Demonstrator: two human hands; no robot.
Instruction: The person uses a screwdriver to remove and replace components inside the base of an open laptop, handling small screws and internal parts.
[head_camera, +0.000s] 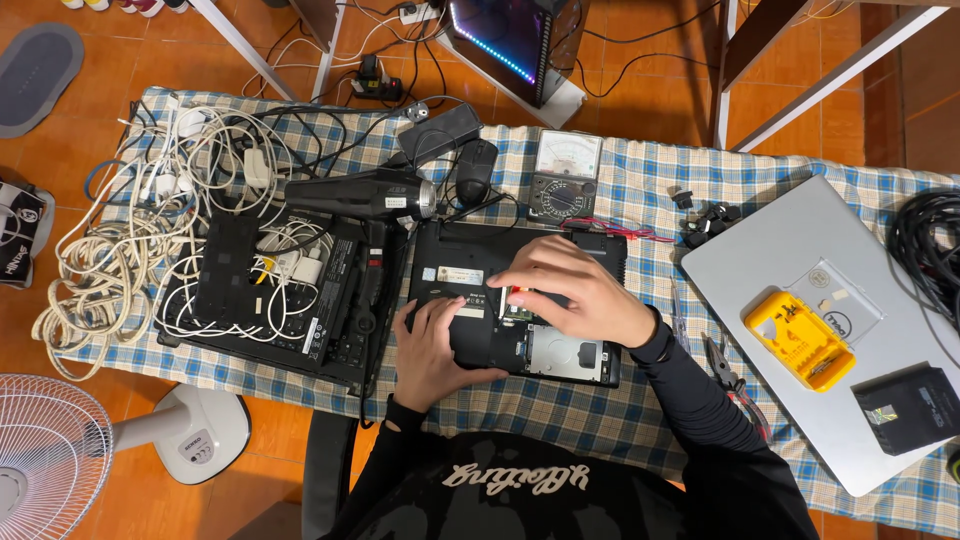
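Observation:
A black laptop (460, 258) lies upside down in the middle of the checked tablecloth, its bottom cover off so that a silver drive and a green board show. My left hand (432, 345) rests flat on the laptop's near left part, fingers spread, holding nothing. My right hand (570, 290) hovers over the open bay, its fingertips pressing down at the green board near the laptop's centre. Whether the fingers pinch a small part is hidden.
A second black laptop (235, 330) lies at the left under white cables, with a black hair dryer (365, 195) across it. Behind stand a mouse (476, 170) and an analogue multimeter (565, 175). A silver laptop (790, 250) at the right carries a yellow bit case (800, 340). Pliers (722, 362) lie by my right arm.

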